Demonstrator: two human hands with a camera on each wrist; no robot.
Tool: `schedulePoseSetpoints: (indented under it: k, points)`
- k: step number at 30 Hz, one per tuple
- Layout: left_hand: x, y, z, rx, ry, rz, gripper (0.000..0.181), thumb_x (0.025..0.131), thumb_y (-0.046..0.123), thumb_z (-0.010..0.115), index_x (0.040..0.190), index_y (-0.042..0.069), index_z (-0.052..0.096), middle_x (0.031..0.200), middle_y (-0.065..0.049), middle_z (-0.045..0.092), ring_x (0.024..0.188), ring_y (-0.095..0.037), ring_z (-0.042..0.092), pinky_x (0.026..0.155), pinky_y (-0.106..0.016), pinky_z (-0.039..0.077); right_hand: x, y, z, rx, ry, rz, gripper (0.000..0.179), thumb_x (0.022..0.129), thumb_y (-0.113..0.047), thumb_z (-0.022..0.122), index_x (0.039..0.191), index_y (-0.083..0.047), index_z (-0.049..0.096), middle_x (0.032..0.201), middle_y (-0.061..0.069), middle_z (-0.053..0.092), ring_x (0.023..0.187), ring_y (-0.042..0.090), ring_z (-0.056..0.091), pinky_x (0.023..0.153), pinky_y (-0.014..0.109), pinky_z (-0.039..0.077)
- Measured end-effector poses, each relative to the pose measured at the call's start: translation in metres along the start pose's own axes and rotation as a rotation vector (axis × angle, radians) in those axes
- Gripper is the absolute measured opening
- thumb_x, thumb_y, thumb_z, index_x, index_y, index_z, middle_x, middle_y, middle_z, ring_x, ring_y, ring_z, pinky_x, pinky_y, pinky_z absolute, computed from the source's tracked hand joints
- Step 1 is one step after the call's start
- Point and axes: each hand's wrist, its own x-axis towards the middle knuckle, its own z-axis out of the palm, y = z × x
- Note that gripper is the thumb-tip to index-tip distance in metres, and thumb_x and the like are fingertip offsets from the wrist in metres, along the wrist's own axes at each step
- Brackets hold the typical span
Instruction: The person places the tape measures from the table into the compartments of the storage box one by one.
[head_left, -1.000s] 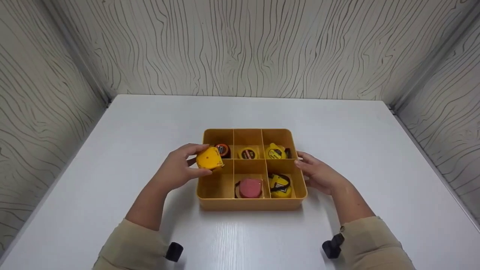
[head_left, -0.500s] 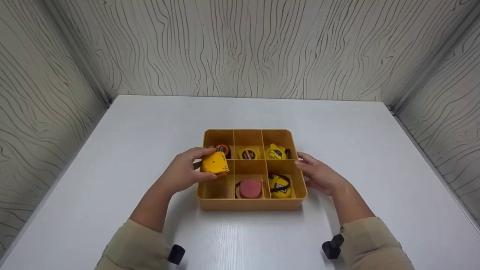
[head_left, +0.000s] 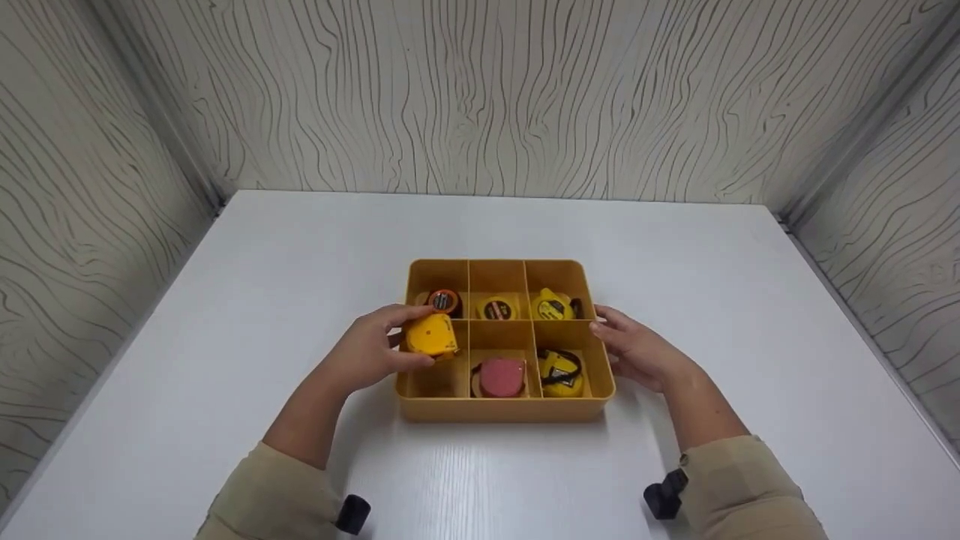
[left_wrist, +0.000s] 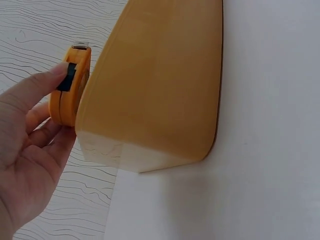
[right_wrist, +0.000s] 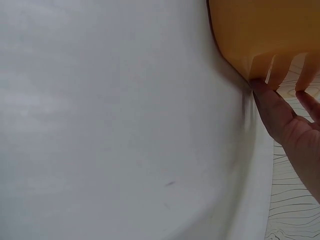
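My left hand (head_left: 367, 349) pinches a yellow-orange tape measure (head_left: 430, 335) between thumb and fingers, over the front left compartment of a mustard-coloured divided box (head_left: 502, 409). Its black lock button and metal end hook (left_wrist: 80, 45) show in the left wrist view, close beside the box's rim. At the box's right side, fingertips of my right hand (head_left: 645, 349) touch the outer wall, the fingers fairly straight. Inside the front middle compartment lies a pink tape measure (head_left: 502, 376). A yellow one with a black strap (head_left: 561, 373) occupies the front right compartment.
Along the back row sit an orange-rimmed round tape measure (head_left: 444, 301), a yellow one with a dark label (head_left: 496, 308) and another yellow one (head_left: 553, 304). The box stands on a white table (head_left: 315, 247), with wood-patterned panels (head_left: 480, 97) behind and at both sides.
My left hand has brought the tape measure right and toward me, from the box's left edge to over the front left compartment. My right hand has stayed at the box's side.
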Motion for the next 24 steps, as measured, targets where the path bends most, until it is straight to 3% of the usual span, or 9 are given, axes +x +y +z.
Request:
schedulePoseSetpoints:
  k: [5, 24]
  points:
    - [0.0004, -0.0048, -0.0017, -0.039, 0.001, -0.013, 0.066, 0.071, 0.017, 0.079, 0.131, 0.015, 0.051, 0.127, 0.001, 0.052, 0.118, -0.019, 0.049, 0.096, -0.036, 0.042, 0.0000, 0.0007, 0.0000, 0.008, -0.013, -0.007, 0.065, 0.092, -0.039, 0.050, 0.146, -0.022, 0.018, 0.146, 0.013, 0.025, 0.133, 0.034, 0.026, 0.099, 0.050, 0.036]
    - [-0.0007, -0.0091, -0.0058, -0.059, 0.007, 0.006, 0.064, 0.072, 0.019, 0.077, 0.131, 0.019, 0.051, 0.129, -0.001, 0.052, 0.120, -0.017, 0.048, 0.097, -0.035, 0.041, -0.0006, -0.0008, -0.0016, -0.004, -0.014, -0.004, 0.063, 0.092, -0.039, 0.051, 0.146, -0.023, 0.021, 0.145, 0.013, 0.027, 0.133, 0.033, 0.027, 0.098, 0.050, 0.038]
